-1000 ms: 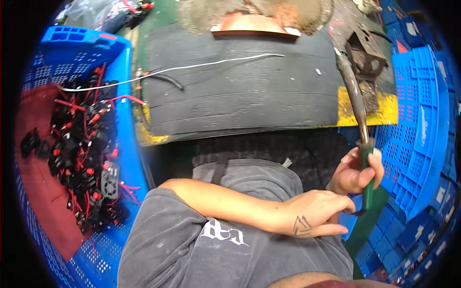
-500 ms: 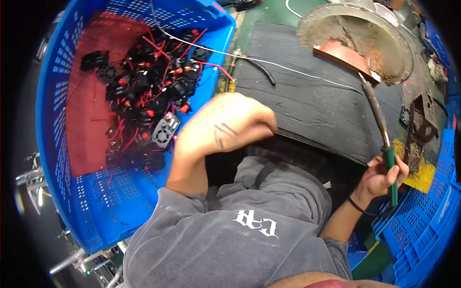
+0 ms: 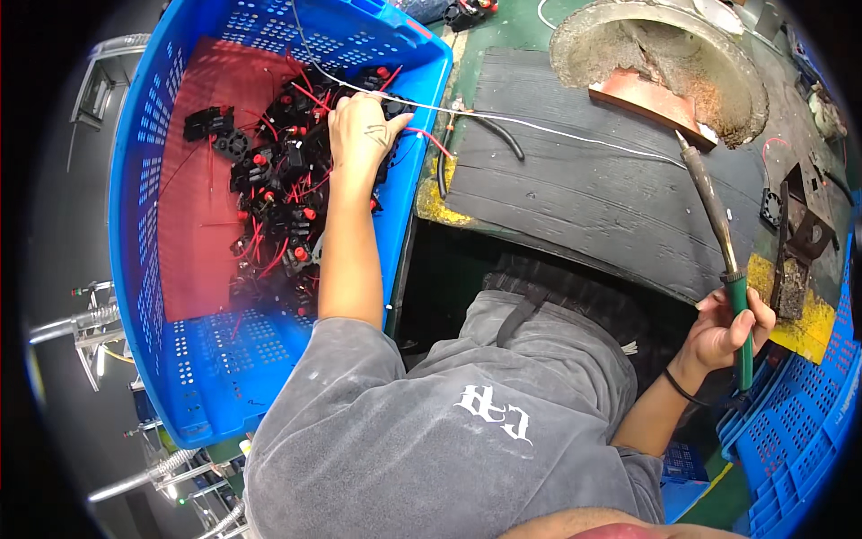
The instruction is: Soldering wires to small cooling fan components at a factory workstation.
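Note:
My left hand (image 3: 364, 135) reaches into the blue crate, back upward, over a heap of black parts (image 3: 292, 171) with red wires and red caps. Its thumb sticks out to the right; the other fingers bend down among the parts, so their tips and anything they touch are hidden. On the right, my right hand (image 3: 732, 328) is wrapped round the green handle of a soldering iron (image 3: 718, 211). The iron's tip points up and away, close to a copper-coloured strip (image 3: 651, 101) at the edge of a round, crusted grey basin (image 3: 575, 54).
The blue crate (image 3: 135, 225), lined with a red sheet (image 3: 193, 269), stands at the left. A thin white wire (image 3: 539, 126) crosses the dark board (image 3: 575, 189). Black-handled pliers (image 3: 503, 135) lie beside the crate. A rusty metal bracket (image 3: 808, 225) stands right; another blue crate (image 3: 808, 440) sits below.
My left hand has moved from the board's near edge, left and away, into the crate onto the black parts. My right hand still holds the soldering iron in nearly the same place.

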Demonstrator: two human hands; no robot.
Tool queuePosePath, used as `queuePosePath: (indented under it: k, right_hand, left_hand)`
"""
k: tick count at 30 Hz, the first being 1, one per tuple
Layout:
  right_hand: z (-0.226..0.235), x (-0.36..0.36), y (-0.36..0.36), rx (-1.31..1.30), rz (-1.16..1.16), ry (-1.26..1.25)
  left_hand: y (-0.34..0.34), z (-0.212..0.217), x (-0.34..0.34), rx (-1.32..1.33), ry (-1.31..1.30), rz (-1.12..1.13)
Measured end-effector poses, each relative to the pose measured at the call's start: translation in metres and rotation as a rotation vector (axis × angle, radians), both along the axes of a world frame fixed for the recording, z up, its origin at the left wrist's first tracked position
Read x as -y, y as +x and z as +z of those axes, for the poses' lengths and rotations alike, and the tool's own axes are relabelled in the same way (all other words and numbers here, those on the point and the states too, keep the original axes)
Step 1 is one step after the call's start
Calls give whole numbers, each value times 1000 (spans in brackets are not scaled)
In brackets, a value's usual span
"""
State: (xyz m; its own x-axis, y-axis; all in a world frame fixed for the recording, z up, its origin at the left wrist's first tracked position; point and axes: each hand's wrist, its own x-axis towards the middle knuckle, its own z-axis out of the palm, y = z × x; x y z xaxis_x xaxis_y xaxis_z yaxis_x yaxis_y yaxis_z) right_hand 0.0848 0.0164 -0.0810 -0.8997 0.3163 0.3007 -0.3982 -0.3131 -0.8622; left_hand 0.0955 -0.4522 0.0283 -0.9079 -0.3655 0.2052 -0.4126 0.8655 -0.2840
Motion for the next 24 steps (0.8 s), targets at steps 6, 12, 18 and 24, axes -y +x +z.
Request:
queuePosePath:
  k: [6, 12, 18, 24]
  right_hand:
    - [0, 0, 0, -19, 13, -1]
    - [-8, -5, -1, -41, 33, -14]
    - [-3, -5, -2, -28, 27, -36]
    - [2, -5, -1, -28, 22, -72]
  left_hand:
    - [6, 16, 12, -427, 645, 166]
    - [30, 30, 11, -844, 252, 72]
    - [40, 47, 1, -1221, 383, -50]
    - [45, 84, -31, -1154, 772, -251]
